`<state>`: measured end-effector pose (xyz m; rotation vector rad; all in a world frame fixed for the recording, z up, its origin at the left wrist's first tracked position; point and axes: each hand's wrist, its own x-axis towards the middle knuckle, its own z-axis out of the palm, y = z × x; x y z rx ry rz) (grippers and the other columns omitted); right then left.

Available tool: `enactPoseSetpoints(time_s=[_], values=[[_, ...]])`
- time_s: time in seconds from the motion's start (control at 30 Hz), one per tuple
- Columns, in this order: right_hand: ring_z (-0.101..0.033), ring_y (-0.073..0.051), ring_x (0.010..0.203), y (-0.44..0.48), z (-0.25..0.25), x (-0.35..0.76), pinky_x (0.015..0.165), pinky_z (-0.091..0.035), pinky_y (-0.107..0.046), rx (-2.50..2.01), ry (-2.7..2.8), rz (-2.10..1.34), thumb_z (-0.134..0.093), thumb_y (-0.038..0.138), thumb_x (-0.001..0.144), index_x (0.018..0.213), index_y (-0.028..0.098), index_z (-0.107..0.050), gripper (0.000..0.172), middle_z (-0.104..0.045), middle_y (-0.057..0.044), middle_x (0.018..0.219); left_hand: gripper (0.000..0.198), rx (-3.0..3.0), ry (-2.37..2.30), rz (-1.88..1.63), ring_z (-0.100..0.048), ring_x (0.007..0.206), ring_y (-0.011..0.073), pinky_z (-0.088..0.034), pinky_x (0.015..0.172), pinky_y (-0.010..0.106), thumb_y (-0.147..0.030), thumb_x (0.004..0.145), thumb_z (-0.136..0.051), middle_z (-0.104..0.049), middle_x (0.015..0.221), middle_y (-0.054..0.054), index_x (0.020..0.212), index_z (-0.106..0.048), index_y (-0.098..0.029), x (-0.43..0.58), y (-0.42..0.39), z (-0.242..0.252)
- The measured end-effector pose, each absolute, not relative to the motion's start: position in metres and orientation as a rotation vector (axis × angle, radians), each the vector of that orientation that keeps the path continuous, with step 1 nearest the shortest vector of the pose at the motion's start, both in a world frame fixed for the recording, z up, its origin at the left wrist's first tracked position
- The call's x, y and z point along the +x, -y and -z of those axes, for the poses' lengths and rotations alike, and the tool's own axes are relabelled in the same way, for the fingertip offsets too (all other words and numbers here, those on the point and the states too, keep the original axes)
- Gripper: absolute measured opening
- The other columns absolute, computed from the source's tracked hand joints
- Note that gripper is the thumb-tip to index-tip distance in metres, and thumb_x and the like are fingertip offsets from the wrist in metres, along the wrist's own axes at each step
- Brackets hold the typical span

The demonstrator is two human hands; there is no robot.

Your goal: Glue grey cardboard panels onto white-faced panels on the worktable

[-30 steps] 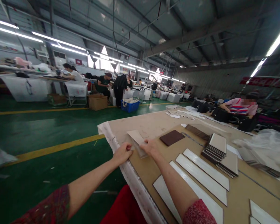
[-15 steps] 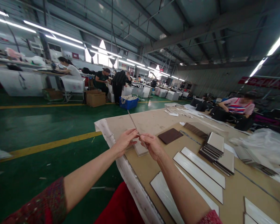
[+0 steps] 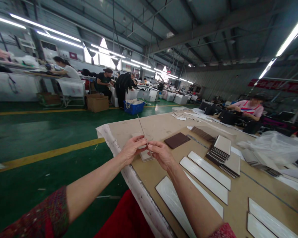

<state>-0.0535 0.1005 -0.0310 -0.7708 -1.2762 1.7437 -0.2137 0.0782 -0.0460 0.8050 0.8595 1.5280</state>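
Above the table [image 3: 159, 125], the worker's left hand [image 3: 133, 149] and right hand [image 3: 162, 154], fingers nearly closed, pinch a thin panel [image 3: 141, 127] tilted over a pale stack [image 3: 146, 156], probably two-handed to steady it.

The held thin panel [image 3: 141, 125] looks greyish brown, the tabletop [image 3: 146, 172] tan, the flat rectangle [image 3: 177, 140] dark brown, the long strips [image 3: 204, 180] white with dark edges, the floor [image 3: 52, 134] green with yellow lines [image 3: 52, 154], and the left sleeve [image 3: 56, 206] mottled dark red.
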Motion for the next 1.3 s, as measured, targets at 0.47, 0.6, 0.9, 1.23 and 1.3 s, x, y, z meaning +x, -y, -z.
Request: enactPoseSetpoints(time_s=[0.47,0.6,0.9,1.23,1.3], values=[[-0.062,-0.017,0.076,-0.096,0.036,-0.034,0.07,-0.05,-0.028,-0.717,1.29,-1.717,-0.089,0.042,0.061,0.086,0.02,-0.074,0.036,-0.072,-0.002,0.086,0.055,0.753,-0.804,-1.552,-0.069,0.09,0.0189,-0.057,0.084,0.033,-0.024,0.062,-0.093,-0.073,0.1,0.007,0.108,-0.065,-0.017,-0.2,-0.081,0.052],[-0.062,-0.016,0.07,-0.097,0.037,-0.025,0.062,-0.048,-0.026,-0.729,1.255,-1.696,-0.085,0.047,0.065,0.085,0.02,-0.071,0.037,-0.071,-0.001,0.08,0.048,0.764,-0.774,-1.54,-0.069,0.088,0.0186,-0.058,0.078,0.032,-0.026,0.064,-0.091,-0.073,0.1,0.005,0.104,-0.066,-0.018,-0.195,-0.076,0.049],[-0.066,-0.018,0.088,-0.092,0.022,0.026,0.075,-0.052,-0.026,-0.906,1.166,-1.508,-0.089,0.041,0.063,0.086,0.02,-0.073,0.036,-0.073,-0.003,0.089,0.029,0.637,-1.103,-1.533,-0.067,0.094,0.0203,-0.059,0.08,0.039,-0.035,0.096,-0.063,-0.066,0.113,0.009,0.117,-0.062,-0.014,-0.202,-0.11,0.068],[-0.066,-0.025,0.11,0.014,-0.039,0.112,0.092,-0.057,-0.034,-0.993,1.245,-1.244,-0.079,0.047,0.078,0.106,0.023,-0.075,0.036,-0.073,-0.008,0.115,0.033,0.598,-1.543,-1.607,-0.065,0.103,0.0238,-0.058,0.086,0.043,-0.034,0.095,-0.065,-0.063,0.121,0.009,0.122,-0.06,-0.015,-0.211,-0.145,0.075],[-0.065,-0.027,0.114,0.044,-0.049,0.122,0.096,-0.056,-0.036,-1.019,1.255,-1.179,-0.079,0.049,0.077,0.106,0.024,-0.076,0.039,-0.072,-0.009,0.119,0.033,0.604,-1.558,-1.649,-0.065,0.102,0.0229,-0.058,0.085,0.042,-0.034,0.095,-0.065,-0.063,0.12,0.009,0.122,-0.06,-0.016,-0.21,-0.146,0.079]])
